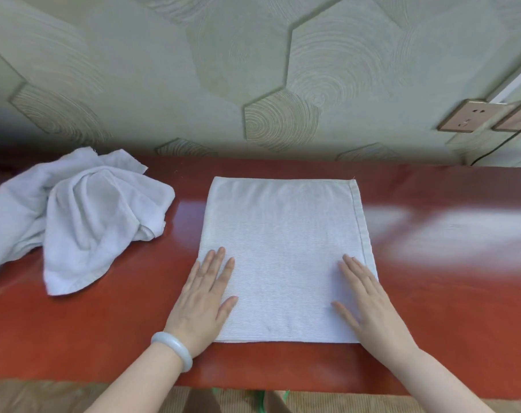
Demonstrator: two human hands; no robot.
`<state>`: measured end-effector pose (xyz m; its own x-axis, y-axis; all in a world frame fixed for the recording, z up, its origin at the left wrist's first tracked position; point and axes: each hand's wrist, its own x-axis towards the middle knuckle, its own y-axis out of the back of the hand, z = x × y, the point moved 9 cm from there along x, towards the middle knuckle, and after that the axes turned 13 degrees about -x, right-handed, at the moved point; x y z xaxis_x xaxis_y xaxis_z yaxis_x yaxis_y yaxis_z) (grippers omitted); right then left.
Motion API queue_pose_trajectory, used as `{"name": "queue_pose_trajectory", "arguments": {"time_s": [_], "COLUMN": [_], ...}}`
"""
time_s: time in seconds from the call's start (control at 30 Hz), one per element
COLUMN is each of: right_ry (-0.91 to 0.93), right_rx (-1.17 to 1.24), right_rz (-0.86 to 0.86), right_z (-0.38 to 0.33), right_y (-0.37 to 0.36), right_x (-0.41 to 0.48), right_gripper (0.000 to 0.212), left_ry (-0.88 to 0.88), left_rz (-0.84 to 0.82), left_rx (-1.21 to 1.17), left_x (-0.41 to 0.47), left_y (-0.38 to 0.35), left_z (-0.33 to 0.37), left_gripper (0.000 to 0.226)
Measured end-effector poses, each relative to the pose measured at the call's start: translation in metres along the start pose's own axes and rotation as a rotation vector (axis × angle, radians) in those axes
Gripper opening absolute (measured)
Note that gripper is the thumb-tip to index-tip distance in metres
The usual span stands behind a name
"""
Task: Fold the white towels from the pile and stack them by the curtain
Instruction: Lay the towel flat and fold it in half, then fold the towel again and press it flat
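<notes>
— What lies on the worktop (432, 293)?
— A white towel (286, 234), folded to a rough square and lying flat on the glossy red surface.
— And the hands?
— Both press on its near part, fingers straight. The left hand (205, 296) covers the left edge, and the right hand (369, 302) is beside the hemmed right edge. A pale bangle (172, 350) circles the left wrist.
— Anything else?
— A crumpled pile of white towels (83, 216) to the left, apart from the folded one. Behind, a hexagon-patterned wall (193, 70) carries two sockets (468, 116) at the right.
</notes>
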<state>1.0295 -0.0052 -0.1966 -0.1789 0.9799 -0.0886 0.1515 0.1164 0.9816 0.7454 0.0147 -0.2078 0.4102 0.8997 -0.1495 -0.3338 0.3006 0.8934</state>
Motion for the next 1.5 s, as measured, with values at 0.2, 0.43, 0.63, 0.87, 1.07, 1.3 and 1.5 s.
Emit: {"name": "queue_pose_trajectory", "arguments": {"time_s": [0.2, 0.43, 0.63, 0.87, 1.07, 1.3, 1.5], "right_ry": [0.276, 0.378, -0.08, -0.025, -0.543, -0.629, -0.782], "right_rx": [-0.131, -0.309, 0.11, 0.394, 0.694, 0.624, 0.609], "right_rz": [-0.047, 0.014, -0.307, -0.732, -0.303, -0.141, -0.01], "right_z": [-0.008, -0.011, 0.028, 0.017, 0.061, 0.061, 0.082], "right_y": [0.006, 0.014, 0.021, 0.038, 0.024, 0.047, 0.04], "right_x": [-0.037, -0.016, 0.015, 0.005, 0.027, 0.016, 0.021], "right_gripper": [0.043, 0.042, 0.022, 0.017, 0.001, 0.015, 0.016], "left_ry": [-0.312, -0.423, 0.212, 0.282, 0.546, 0.559, 0.566], "left_rz": [-0.059, 0.011, -0.156, -0.485, -0.033, 0.178, 0.234], "left_rx": [-0.064, 0.082, -0.59, -0.987, -1.209, -1.025, -0.821], "left_x": [-0.032, -0.014, 0.003, -0.012, 0.013, 0.016, 0.044], "left_y": [0.003, 0.016, 0.037, 0.039, 0.038, 0.054, 0.063], "left_z": [0.035, 0.039, -0.016, -0.013, -0.058, -0.061, -0.065], "left_gripper": [0.053, 0.034, 0.028, 0.022, 0.024, 0.02, 0.019]}}
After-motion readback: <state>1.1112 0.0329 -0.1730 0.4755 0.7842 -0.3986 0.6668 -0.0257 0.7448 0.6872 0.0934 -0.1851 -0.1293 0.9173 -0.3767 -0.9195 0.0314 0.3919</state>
